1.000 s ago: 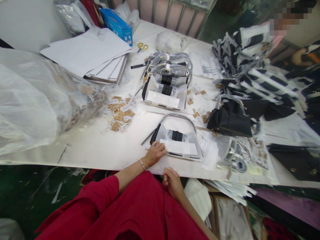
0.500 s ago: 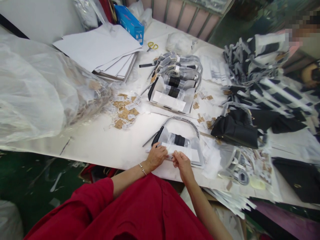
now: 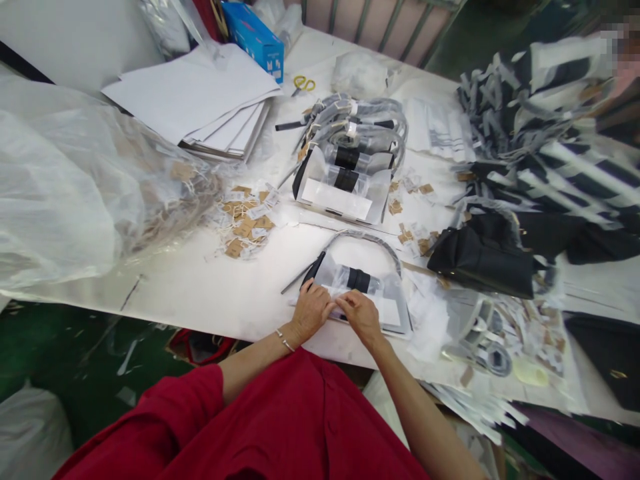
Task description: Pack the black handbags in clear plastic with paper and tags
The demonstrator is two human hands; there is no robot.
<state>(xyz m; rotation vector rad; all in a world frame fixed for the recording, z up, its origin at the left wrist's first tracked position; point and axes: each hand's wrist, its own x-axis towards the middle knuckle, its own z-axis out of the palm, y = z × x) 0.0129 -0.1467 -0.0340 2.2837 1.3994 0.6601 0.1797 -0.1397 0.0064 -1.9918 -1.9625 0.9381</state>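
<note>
A handbag point(image 3: 397, 291) in pale wrapping lies flat at the table's near edge, with a black band point(image 3: 359, 280) across its middle. Its wrapped handle point(image 3: 375, 240) arches away from me. My left hand point(image 3: 313, 312) rests on the bag's near left part, fingers bent and thumb pointing right. Beside it, my right hand point(image 3: 361, 316) is closed in a pinch, its fingertips meeting the left ones over a white strip point(image 3: 387, 311) on the bag. Whatever the fingertips grip is too small to make out. The bag's near left corner is covered by my hands.
Behind it lies a row of wrapped handbags point(image 3: 337, 203). Paper tags point(image 3: 245, 227) are heaped to the left, near a large plastic bag point(image 3: 60, 180). White sheets point(image 3: 195, 93), a blue box point(image 3: 254, 41) and yellow-handled scissors point(image 3: 303, 83) are farther back. Black handbags point(image 3: 483, 257) fill the right.
My right hand has shifted slightly left and turned palm down, so its fingertips now meet those of my left hand. The wrapped bag stays in place.
</note>
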